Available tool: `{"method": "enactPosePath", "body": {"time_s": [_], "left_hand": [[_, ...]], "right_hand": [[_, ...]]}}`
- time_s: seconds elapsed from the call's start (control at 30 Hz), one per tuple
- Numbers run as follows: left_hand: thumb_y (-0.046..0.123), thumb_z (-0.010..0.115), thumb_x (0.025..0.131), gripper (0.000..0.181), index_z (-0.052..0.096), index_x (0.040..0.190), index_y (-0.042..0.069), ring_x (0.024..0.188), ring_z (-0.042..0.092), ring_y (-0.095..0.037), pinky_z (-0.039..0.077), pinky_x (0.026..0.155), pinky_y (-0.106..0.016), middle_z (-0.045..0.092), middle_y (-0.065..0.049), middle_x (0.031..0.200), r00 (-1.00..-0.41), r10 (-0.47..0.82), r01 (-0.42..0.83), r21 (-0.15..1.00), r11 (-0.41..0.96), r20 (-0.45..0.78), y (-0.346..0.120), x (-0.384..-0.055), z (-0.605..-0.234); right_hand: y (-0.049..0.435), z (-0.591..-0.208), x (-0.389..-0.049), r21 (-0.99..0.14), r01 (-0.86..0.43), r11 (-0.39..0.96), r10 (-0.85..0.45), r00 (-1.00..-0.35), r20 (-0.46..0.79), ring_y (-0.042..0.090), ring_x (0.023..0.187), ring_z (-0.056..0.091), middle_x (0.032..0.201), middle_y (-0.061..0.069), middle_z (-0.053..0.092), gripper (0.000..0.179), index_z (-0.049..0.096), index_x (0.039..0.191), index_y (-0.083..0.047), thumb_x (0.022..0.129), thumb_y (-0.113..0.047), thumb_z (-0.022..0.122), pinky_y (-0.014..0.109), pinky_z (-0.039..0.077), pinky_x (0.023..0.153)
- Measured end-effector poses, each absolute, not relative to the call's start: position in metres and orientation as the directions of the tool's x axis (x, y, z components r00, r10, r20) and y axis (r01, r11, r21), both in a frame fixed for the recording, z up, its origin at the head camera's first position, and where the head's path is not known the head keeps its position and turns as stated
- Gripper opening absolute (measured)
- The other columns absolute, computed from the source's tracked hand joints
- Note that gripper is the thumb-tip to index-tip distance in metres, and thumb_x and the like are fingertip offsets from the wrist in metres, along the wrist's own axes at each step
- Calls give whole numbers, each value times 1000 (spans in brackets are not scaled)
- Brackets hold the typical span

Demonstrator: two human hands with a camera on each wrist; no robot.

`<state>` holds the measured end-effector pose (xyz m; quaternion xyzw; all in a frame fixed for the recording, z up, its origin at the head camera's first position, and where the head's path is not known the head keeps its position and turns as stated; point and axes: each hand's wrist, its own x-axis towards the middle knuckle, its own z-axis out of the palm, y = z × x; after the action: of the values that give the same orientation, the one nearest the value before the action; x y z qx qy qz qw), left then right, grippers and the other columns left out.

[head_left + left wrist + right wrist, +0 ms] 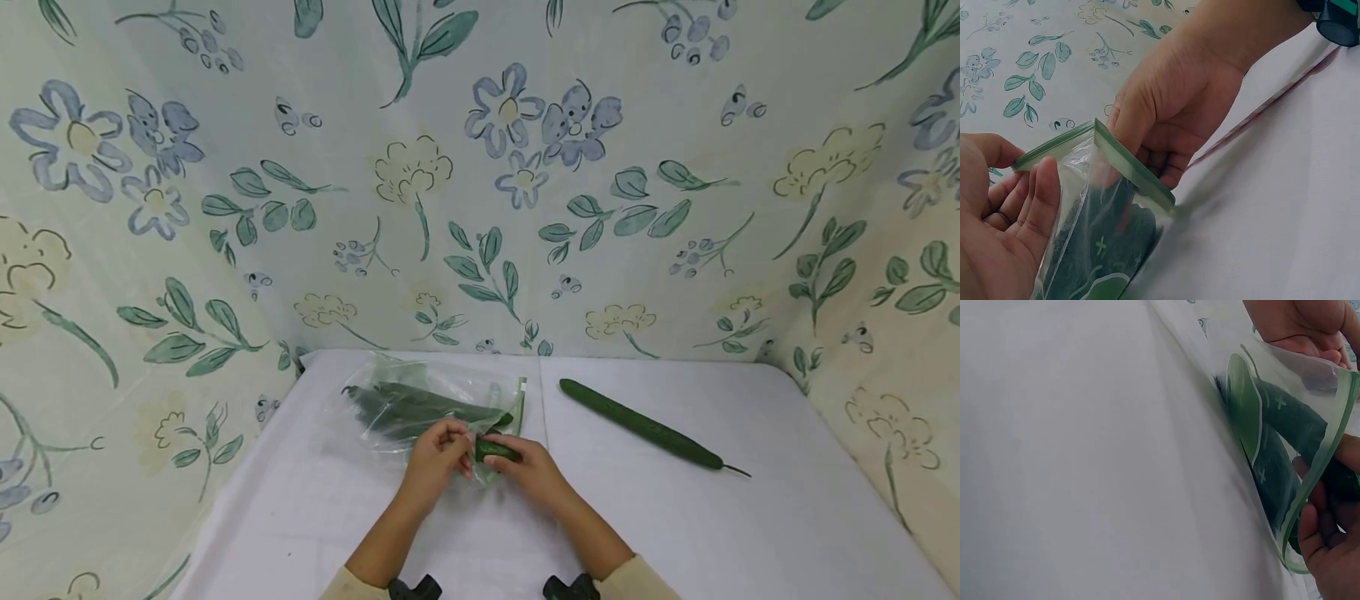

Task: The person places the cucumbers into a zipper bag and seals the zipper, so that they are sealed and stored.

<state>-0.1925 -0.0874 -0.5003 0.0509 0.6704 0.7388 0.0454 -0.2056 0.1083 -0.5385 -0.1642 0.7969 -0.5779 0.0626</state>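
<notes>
A clear zip bag [450, 383] with a green-edged mouth and green print lies on the table with dark green cucumbers [405, 404] inside. My left hand [437, 457] pinches the rim of its mouth between thumb and fingers; the left wrist view shows the green strip [1054, 145] there. My right hand [534, 471] reaches into the mouth and grips the end of a cucumber [497, 451], most of which the bag covers. In the right wrist view, right-hand fingers [1310, 528] curl by that cucumber at the rim. Another cucumber [641, 422], with a thin stem, lies outside, to the right.
White cloth covers the table [675, 533], with a crease running front to back near the middle. Floral fabric [480, 208] hangs behind the table and along both sides. Dark wrist devices [416, 587] sit at both wrists.
</notes>
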Motion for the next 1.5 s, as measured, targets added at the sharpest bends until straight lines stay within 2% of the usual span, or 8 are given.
{"method": "enactPosePath", "body": {"time_s": [0.23, 0.43, 0.6, 0.7, 1.1, 1.27, 1.5], "left_hand": [[9, 66, 95, 18, 58, 104, -5, 61, 60, -15, 60, 55, -27, 61, -6, 78, -995, 104, -5, 997, -78, 3, -88, -194, -501], [6, 65, 95, 15, 59, 102, -5, 59, 60, -15, 59, 54, -27, 61, -7, 78, -996, 83, 9, 996, -89, 16, -90, -197, -501], [6, 66, 95, 15, 59, 102, -5, 58, 59, -15, 59, 54, -27, 61, -6, 76, -996, 91, 1, 995, -100, 10, -90, -198, -502], [7, 66, 95, 16, 59, 102, -5, 58, 59, -15, 59, 54, -27, 61, -6, 75, -996, 91, -2, 995, -96, 7, -90, -198, -503], [9, 67, 95, 16, 59, 102, -4, 59, 59, -15, 60, 55, -27, 61, -5, 76, -995, 97, -18, 997, -80, -10, -90, -196, -504], [8, 67, 95, 17, 59, 102, -4, 59, 59, -15, 60, 55, -27, 60, -5, 76, -995, 96, -19, 997, -80, -12, -90, -196, -504], [8, 67, 95, 16, 59, 102, -4, 59, 59, -15, 60, 55, -27, 61, -5, 78, -995, 95, -18, 997, -74, -11, -89, -197, -503]], "right_hand": [[110, -537, -206, -966, -121, 231, -340, -940, 36, 18, 105, 68, 126, 16, 68, 38, 64, 130, -6, 94, -16, 72, 20, 56, 79], [122, -545, -208, -991, 15, 130, -333, -941, -58, 12, 99, 70, 118, 19, 70, 41, 59, 133, 1, 95, -12, 68, 24, 59, 85], [125, -544, -205, -993, 15, 117, -333, -941, -53, 11, 98, 70, 116, 20, 71, 41, 59, 130, 6, 94, -11, 69, 23, 59, 85], [124, -545, -206, -991, 8, 134, -315, -948, -50, 13, 98, 71, 118, 21, 71, 40, 63, 128, 4, 93, -13, 72, 22, 59, 83], [114, -549, -213, -954, -77, 289, -284, -959, -8, 17, 96, 73, 114, 10, 74, 31, 74, 116, -10, 90, -26, 77, 24, 60, 77], [110, -548, -214, -918, -106, 382, -276, -961, -3, 17, 102, 69, 112, 4, 74, 27, 78, 111, -16, 88, -31, 79, 23, 58, 80], [110, -547, -212, -886, -121, 448, -268, -963, -3, 21, 107, 69, 115, 4, 74, 28, 78, 112, -17, 89, -32, 78, 30, 60, 84]]}}
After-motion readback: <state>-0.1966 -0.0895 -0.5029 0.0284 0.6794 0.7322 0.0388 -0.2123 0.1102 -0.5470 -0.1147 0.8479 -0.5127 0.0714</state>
